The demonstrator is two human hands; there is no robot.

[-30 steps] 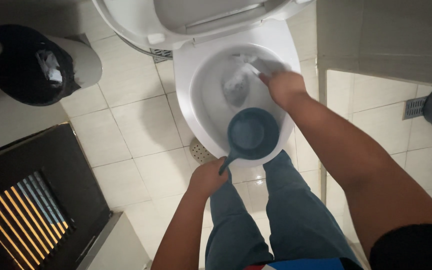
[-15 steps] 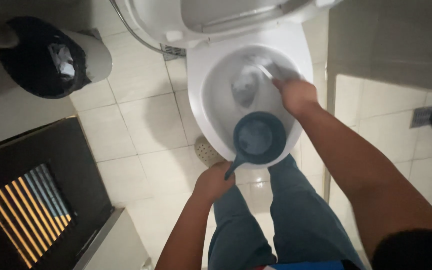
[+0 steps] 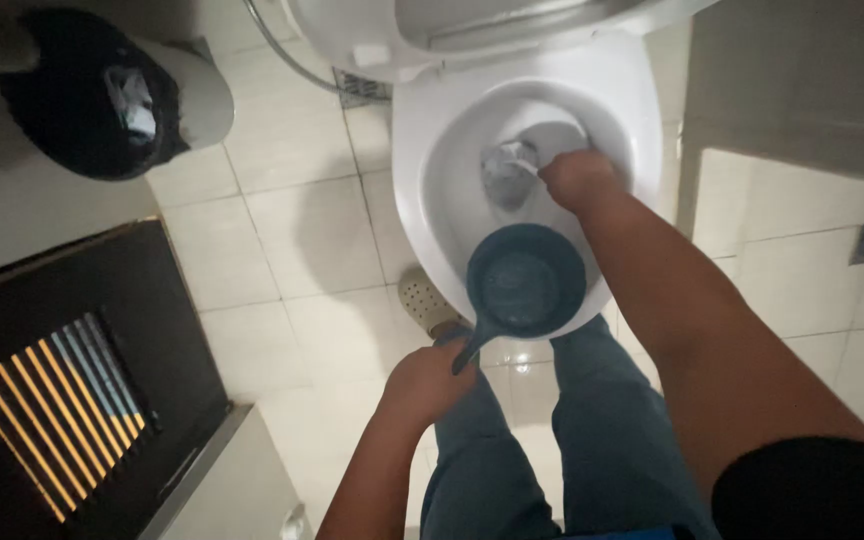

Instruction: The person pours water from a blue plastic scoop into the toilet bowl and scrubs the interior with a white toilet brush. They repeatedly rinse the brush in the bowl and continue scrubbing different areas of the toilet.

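From the head view, much is cut off or dim: the toilet lid point(image 3: 512, 20) runs out of the top edge, and the grey thing at the far right edge is too cropped to name. The right hand point(image 3: 577, 180) reaches down inside the white toilet bowl point(image 3: 432, 190); its fingers are curled shut around a pale handle, most of which the hand hides, and the blurred whitish brush head point(image 3: 507, 165) sits just left of the hand, low in the bowl. The left hand point(image 3: 430, 382) is near, above the person's jeans point(image 3: 592, 430), its fingers closed around the handle end of a dark blue water dipper point(image 3: 525, 280). The dipper's long axis runs from near-left to far-right, handle pointing back at the left hand, round cup open upward over the bowl's near rim. A waste bin point(image 3: 192, 95) with a black liner stands at far left on the tiled floor point(image 3: 282, 240).
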